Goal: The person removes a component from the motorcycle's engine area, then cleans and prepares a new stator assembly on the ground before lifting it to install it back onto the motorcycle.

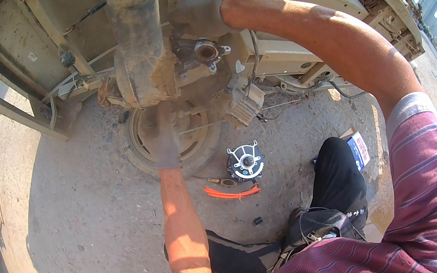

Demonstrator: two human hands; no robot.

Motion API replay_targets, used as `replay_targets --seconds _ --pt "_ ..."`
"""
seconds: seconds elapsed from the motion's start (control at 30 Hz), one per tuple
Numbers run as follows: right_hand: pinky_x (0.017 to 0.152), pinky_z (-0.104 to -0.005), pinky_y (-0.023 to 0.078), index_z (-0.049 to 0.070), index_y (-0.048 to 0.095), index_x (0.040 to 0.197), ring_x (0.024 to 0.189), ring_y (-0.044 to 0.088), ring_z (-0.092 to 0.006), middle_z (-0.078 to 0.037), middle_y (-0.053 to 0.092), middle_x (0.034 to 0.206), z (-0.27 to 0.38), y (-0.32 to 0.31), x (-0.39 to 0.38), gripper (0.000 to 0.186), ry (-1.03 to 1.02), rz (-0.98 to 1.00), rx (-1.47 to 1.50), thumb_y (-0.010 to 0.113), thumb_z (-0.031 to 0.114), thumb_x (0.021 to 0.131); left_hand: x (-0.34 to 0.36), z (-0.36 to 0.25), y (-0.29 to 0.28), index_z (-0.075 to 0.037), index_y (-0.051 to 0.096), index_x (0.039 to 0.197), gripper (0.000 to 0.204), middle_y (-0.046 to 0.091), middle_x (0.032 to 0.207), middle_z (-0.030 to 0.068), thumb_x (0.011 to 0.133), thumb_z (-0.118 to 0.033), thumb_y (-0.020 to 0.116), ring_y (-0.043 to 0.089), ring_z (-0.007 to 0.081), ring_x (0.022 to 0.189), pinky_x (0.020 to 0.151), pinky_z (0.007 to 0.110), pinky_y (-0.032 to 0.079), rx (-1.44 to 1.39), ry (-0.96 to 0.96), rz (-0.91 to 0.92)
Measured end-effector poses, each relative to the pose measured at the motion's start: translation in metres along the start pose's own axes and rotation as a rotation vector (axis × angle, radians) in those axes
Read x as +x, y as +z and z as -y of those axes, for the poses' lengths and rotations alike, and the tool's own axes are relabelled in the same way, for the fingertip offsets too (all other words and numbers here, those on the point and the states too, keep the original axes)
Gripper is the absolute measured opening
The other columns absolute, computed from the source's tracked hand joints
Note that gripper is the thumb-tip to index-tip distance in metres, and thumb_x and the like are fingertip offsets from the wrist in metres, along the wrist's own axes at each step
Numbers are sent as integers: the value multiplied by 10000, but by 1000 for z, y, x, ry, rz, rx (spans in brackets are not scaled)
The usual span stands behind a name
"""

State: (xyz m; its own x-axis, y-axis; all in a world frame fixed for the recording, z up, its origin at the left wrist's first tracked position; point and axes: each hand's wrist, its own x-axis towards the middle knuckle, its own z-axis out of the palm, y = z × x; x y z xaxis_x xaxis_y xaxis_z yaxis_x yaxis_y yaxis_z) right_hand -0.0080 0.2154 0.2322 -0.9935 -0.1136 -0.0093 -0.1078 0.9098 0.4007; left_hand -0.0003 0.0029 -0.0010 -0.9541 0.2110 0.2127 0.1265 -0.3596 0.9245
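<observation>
My right hand [202,10], in a grey work glove, is bent over the top of a dusty metal housing with a round port [207,51]. Its fingers look curled, but what they hold is hidden behind the glove. A large dust-covered cylinder [138,39] hangs just left of it. My left hand [166,137], also gloved, reaches up beneath this cylinder, in front of a wheel [138,145] on the ground. Blur and dust hide its fingers. Right of the left hand is a finned metal box [245,102] among hoses.
On the ground lie a round part with a silver bracket [247,160], orange tubing [232,192], a metal ring-ended tool [228,182] and a small black cap [258,221]. A printed box [359,149] stands by my knee. Beige vehicle framework [2,104] encloses the far side.
</observation>
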Motion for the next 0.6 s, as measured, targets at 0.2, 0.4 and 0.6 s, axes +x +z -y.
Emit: replay_targets --seconds 0.2,0.4,0.6 --pt "939 -468 565 185 737 1226 1069 725 -355 -122 770 1125 1 -2 -2 322 5 3 13 555 393 1061 1 5 0 40 748 1126 216 775 994 54 1031 -152 729 689 108 887 845 277 534 -36 44 5" --pt "931 -458 567 198 739 1229 1054 730 -347 -120 771 1109 -2 -2 -4 268 20 0 24 590 334 1053 2 5 -1 39 749 1130 220 773 985 54 1030 -156 730 688 109 890 845 279 533 -8 54 13" --pt "922 -452 569 210 748 1223 1044 736 -340 -105 777 1116 -3 -1 -6 247 30 -3 19 614 297 1035 1 2 0 40 748 1128 215 772 978 52 1029 -149 724 683 109 884 836 277 527 -16 35 13"
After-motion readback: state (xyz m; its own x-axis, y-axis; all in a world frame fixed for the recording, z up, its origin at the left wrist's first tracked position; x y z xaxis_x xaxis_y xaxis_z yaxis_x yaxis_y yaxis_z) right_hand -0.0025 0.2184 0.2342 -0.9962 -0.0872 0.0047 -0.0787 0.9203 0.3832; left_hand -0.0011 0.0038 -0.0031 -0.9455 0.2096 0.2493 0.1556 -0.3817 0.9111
